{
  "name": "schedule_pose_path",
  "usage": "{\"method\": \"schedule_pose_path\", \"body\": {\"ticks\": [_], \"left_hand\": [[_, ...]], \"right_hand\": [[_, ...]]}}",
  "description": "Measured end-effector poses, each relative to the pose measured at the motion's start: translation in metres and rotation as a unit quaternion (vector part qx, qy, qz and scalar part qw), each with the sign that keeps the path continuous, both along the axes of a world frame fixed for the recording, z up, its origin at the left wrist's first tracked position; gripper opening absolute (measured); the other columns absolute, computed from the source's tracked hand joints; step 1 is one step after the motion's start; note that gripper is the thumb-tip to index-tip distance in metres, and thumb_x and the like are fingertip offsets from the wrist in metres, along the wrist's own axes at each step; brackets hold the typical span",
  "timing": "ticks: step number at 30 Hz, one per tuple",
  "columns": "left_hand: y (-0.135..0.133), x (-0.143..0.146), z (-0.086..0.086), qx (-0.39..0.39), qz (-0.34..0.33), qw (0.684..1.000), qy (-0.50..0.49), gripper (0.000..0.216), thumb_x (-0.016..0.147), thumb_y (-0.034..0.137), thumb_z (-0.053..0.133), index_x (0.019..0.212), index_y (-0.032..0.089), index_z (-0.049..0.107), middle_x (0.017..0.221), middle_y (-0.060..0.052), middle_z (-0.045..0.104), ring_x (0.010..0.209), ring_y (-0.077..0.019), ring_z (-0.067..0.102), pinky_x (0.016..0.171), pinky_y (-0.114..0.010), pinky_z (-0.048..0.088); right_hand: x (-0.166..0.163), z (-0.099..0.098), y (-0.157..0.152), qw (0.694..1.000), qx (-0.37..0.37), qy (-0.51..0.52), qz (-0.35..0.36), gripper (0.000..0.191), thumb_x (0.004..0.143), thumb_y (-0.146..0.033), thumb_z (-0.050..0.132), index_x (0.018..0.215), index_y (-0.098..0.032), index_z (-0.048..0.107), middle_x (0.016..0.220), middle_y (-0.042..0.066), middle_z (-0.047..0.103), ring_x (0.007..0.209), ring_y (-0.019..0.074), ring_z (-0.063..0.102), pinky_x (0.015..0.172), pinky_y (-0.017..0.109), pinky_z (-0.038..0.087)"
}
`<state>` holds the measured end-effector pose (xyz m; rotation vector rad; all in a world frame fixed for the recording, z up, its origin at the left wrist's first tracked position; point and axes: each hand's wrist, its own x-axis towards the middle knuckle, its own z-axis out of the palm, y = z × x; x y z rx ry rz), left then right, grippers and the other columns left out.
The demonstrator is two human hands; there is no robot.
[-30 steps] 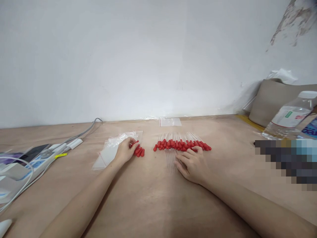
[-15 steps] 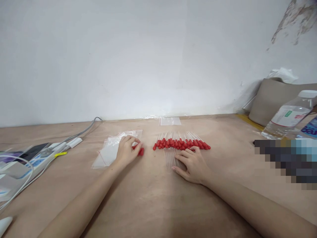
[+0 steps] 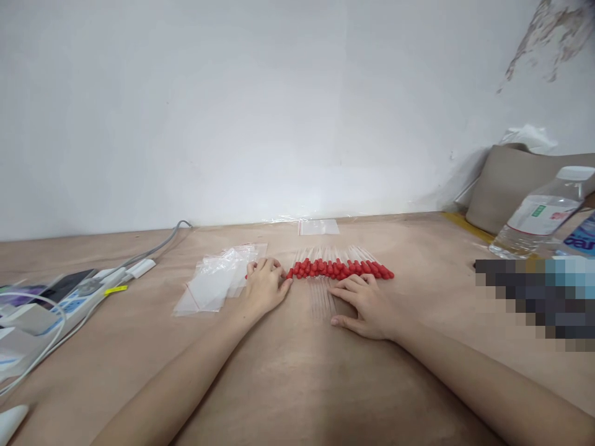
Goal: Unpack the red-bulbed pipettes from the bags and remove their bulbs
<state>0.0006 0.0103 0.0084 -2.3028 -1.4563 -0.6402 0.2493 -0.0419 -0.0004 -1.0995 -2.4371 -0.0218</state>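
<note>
A row of thin clear droppers with red rubber bulbs lies in the middle of the table, bulbs towards me. Several clear thin tubes lie just in front of it. My right hand rests at the right side of these tubes, fingers loosely spread, fingertips near the bulbs. Left of the row, my left hand is palm down, its thumb apart from the bent fingers and close to the leftmost bulb. A bit of red peeks out beside it; whatever is under the palm is hidden. Clear zip bags lie left of that hand.
Another small clear bag lies by the wall. On the left are a power strip with cables and a dark phone. A water bottle and a grey-brown container stand at the right, near a pixelated area.
My left hand has moved right, from the bags' edge to the left end of the row, covering most of the separate red bulbs. The right hand has barely shifted.
</note>
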Motion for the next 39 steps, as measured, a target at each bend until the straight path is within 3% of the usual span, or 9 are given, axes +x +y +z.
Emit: {"method": "schedule_pose_path", "body": {"ticks": [8, 17, 23, 26, 31, 36, 39], "left_hand": [[-0.006, 0.001, 0.0, 0.03, 0.005, 0.999, -0.038, 0.014, 0.077, 0.028, 0.052, 0.073, 0.018, 0.06, 0.092, -0.007, 0.059, 0.09, -0.0237, 0.049, 0.08, -0.043, 0.026], [-0.035, -0.023, 0.002, 0.06, -0.024, 0.995, -0.073, 0.012, 0.078, 0.027, 0.052, 0.077, 0.02, 0.061, 0.091, -0.005, 0.06, 0.089, -0.0207, 0.051, 0.081, -0.04, 0.026], [-0.049, -0.022, -0.003, 0.095, -0.11, 0.984, -0.1, 0.008, 0.078, 0.026, 0.055, 0.079, 0.022, 0.062, 0.087, -0.003, 0.062, 0.089, -0.0196, 0.053, 0.081, -0.038, 0.028], [-0.049, -0.013, -0.002, 0.091, -0.157, 0.979, -0.092, 0.007, 0.078, 0.024, 0.056, 0.081, 0.023, 0.063, 0.085, -0.002, 0.063, 0.087, -0.019, 0.052, 0.083, -0.039, 0.028], [-0.047, -0.004, -0.002, 0.077, -0.193, 0.975, -0.079, 0.009, 0.079, 0.024, 0.056, 0.083, 0.025, 0.064, 0.084, -0.001, 0.063, 0.083, -0.0179, 0.052, 0.082, -0.039, 0.028], [-0.046, -0.005, -0.003, 0.062, -0.196, 0.975, -0.078, 0.012, 0.08, 0.024, 0.054, 0.086, 0.025, 0.063, 0.086, -0.002, 0.063, 0.085, -0.0179, 0.052, 0.083, -0.039, 0.028], [-0.046, -0.003, -0.003, 0.037, -0.193, 0.977, -0.082, 0.02, 0.079, 0.029, 0.054, 0.098, 0.024, 0.06, 0.098, -0.004, 0.061, 0.092, -0.0195, 0.051, 0.087, -0.039, 0.028]], "right_hand": [[-0.003, 0.0, 0.001, 1.0, 0.007, -0.006, -0.005, 0.045, 0.08, -0.051, 0.046, 0.114, -0.023, 0.054, 0.101, 0.008, 0.058, 0.091, 0.0204, 0.046, 0.08, 0.038, 0.025], [-0.004, -0.001, 0.001, 1.0, 0.017, -0.007, -0.006, 0.049, 0.078, -0.054, 0.047, 0.116, -0.023, 0.051, 0.102, 0.008, 0.058, 0.09, 0.0201, 0.048, 0.077, 0.037, 0.028], [-0.006, -0.013, 0.006, 0.981, 0.137, 0.117, -0.075, 0.047, 0.08, -0.042, 0.049, 0.119, -0.016, 0.049, 0.112, 0.012, 0.051, 0.102, 0.0227, 0.046, 0.083, 0.037, 0.033], [-0.007, -0.014, 0.008, 0.975, 0.182, 0.115, -0.062, 0.048, 0.079, -0.042, 0.052, 0.12, -0.019, 0.048, 0.115, 0.011, 0.051, 0.105, 0.0237, 0.045, 0.087, 0.039, 0.031], [-0.012, -0.014, 0.01, 0.98, 0.183, 0.073, -0.005, 0.03, 0.083, -0.035, 0.05, 0.11, -0.025, 0.056, 0.088, 0.003, 0.063, 0.089, 0.0174, 0.05, 0.086, 0.039, 0.025], [-0.02, -0.016, 0.011, 0.982, 0.181, 0.061, 0.007, 0.018, 0.084, -0.031, 0.048, 0.09, -0.024, 0.063, 0.069, 0.0, 0.06, 0.075, 0.0131, 0.047, 0.085, 0.038, 0.024], [-0.025, -0.016, 0.01, 0.983, 0.173, 0.057, 0.005, 0.02, 0.085, -0.029, 0.046, 0.079, -0.022, 0.064, 0.065, -0.001, 0.057, 0.072, 0.0123, 0.045, 0.084, 0.037, 0.024]]}}
